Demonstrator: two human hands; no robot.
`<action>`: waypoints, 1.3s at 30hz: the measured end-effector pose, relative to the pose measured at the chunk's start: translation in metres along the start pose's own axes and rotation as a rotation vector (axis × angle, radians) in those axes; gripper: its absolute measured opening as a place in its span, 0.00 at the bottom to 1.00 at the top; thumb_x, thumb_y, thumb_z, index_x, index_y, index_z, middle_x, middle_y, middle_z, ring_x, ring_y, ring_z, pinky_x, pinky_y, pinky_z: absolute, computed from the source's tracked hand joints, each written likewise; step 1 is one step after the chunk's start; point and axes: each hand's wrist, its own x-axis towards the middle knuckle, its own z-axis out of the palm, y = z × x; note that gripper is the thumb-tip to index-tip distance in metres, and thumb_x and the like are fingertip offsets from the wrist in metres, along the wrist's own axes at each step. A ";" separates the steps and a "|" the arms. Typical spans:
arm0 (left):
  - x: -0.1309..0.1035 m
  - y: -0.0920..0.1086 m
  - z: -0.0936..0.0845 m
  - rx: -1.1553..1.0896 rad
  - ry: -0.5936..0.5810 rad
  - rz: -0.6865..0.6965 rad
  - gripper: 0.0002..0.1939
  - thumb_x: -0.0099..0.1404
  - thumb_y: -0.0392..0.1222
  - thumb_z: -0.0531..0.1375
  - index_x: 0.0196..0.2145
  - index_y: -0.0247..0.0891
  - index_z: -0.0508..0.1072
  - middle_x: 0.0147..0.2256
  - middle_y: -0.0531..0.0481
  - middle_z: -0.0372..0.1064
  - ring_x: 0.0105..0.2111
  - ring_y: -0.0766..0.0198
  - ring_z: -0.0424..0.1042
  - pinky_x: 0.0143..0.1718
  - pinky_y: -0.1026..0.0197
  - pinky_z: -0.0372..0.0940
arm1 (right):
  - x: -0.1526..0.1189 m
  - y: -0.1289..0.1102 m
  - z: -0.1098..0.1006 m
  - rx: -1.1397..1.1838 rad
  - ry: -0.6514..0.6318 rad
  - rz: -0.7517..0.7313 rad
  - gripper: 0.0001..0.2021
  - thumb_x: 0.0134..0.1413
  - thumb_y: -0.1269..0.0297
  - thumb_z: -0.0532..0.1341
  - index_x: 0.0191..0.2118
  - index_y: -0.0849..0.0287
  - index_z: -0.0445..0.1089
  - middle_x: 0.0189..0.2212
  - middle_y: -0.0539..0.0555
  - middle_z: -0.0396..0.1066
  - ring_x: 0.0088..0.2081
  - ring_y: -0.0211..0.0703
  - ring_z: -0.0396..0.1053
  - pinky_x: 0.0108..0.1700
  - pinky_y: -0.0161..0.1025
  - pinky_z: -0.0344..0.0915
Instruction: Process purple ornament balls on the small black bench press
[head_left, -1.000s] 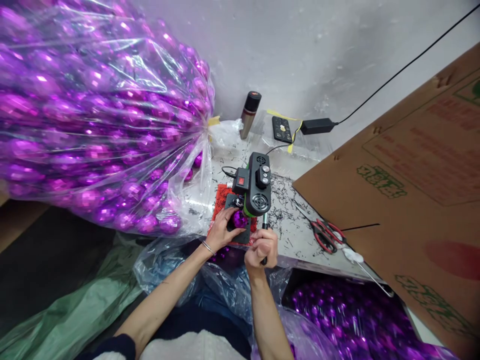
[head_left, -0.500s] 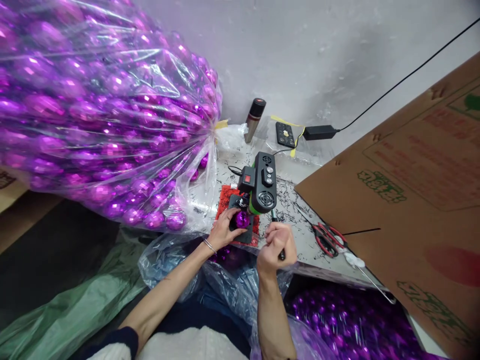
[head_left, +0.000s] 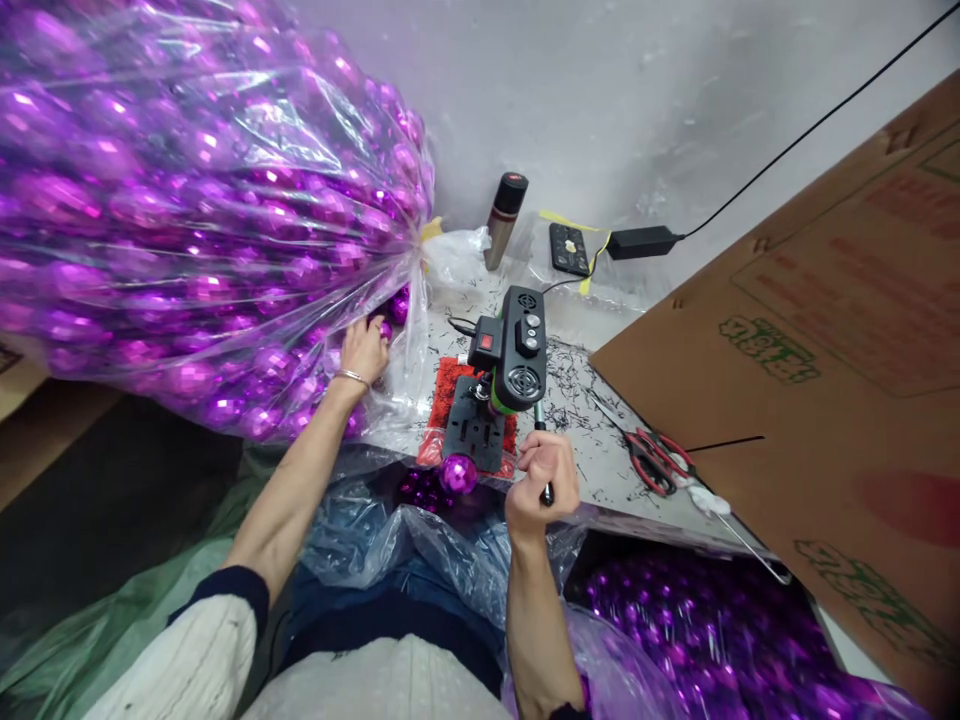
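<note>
My left hand (head_left: 365, 352) is at the mouth of the big clear bag, its fingers curled round a shiny purple ball (head_left: 385, 329). Another purple ball lies just behind it. My right hand (head_left: 543, 482) is wrapped round the black-gripped lever (head_left: 547, 494) of a small black bench drill press (head_left: 523, 345). The press's slotted base plate (head_left: 474, 430) rests on a red mat (head_left: 433, 440). A faceted purple ball (head_left: 458, 474) is at the plate's front edge, above an open plastic bag (head_left: 405, 545) with more balls at my lap.
A large tied bag of purple balls (head_left: 187, 230) fills the left. Behind the press stand a flask (head_left: 505, 220), a black control pad (head_left: 568, 249) and a power adapter (head_left: 643, 242). Red-handled scissors (head_left: 654, 462) and a cardboard box (head_left: 840, 370) are on the right. Black shavings litter the table.
My left hand has left the ball on the base plate and moved up-left to another ball by the bag. The first ball has shifted to the plate's front edge. My right hand still grips the lever.
</note>
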 end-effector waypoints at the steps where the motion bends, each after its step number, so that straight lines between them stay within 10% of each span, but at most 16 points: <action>1: 0.007 -0.001 0.000 0.034 -0.010 -0.014 0.27 0.65 0.32 0.58 0.62 0.28 0.67 0.65 0.27 0.61 0.68 0.35 0.58 0.68 0.35 0.56 | 0.000 0.000 0.000 -0.003 0.000 0.002 0.19 0.71 0.69 0.51 0.25 0.55 0.61 0.22 0.47 0.64 0.29 0.39 0.69 0.33 0.39 0.62; 8: 0.012 0.005 -0.004 -0.032 -0.135 -0.118 0.30 0.58 0.34 0.70 0.58 0.34 0.70 0.58 0.32 0.70 0.61 0.34 0.67 0.65 0.33 0.60 | -0.003 0.001 0.001 0.029 0.017 0.008 0.18 0.70 0.70 0.52 0.25 0.55 0.62 0.22 0.47 0.64 0.29 0.37 0.69 0.33 0.37 0.63; 14: -0.025 0.015 -0.027 -1.051 -0.169 -0.332 0.25 0.69 0.54 0.65 0.56 0.36 0.73 0.48 0.40 0.79 0.47 0.54 0.79 0.54 0.47 0.74 | 0.008 -0.005 -0.001 0.017 -0.001 0.016 0.19 0.70 0.70 0.52 0.24 0.55 0.61 0.21 0.46 0.62 0.28 0.39 0.69 0.32 0.39 0.63; 18: -0.075 0.028 -0.022 -1.324 -0.303 -0.377 0.26 0.64 0.61 0.68 0.49 0.37 0.77 0.43 0.43 0.81 0.43 0.58 0.80 0.47 0.55 0.77 | 0.019 -0.012 0.001 0.037 0.034 0.044 0.19 0.70 0.70 0.53 0.24 0.55 0.61 0.21 0.46 0.62 0.27 0.37 0.68 0.31 0.38 0.63; 26: -0.138 0.042 0.037 -1.261 -0.402 -0.232 0.35 0.57 0.53 0.74 0.58 0.43 0.69 0.50 0.45 0.79 0.48 0.56 0.80 0.53 0.54 0.75 | 0.032 -0.019 -0.001 0.028 -0.013 0.092 0.20 0.71 0.67 0.53 0.23 0.55 0.59 0.20 0.46 0.61 0.26 0.37 0.66 0.31 0.38 0.63; 39: -0.143 0.048 0.092 -0.887 -0.296 0.174 0.33 0.57 0.52 0.74 0.55 0.41 0.69 0.53 0.40 0.76 0.56 0.48 0.76 0.61 0.45 0.69 | 0.037 -0.023 -0.001 0.047 -0.013 0.099 0.20 0.71 0.69 0.53 0.24 0.55 0.59 0.21 0.46 0.60 0.27 0.35 0.64 0.31 0.37 0.61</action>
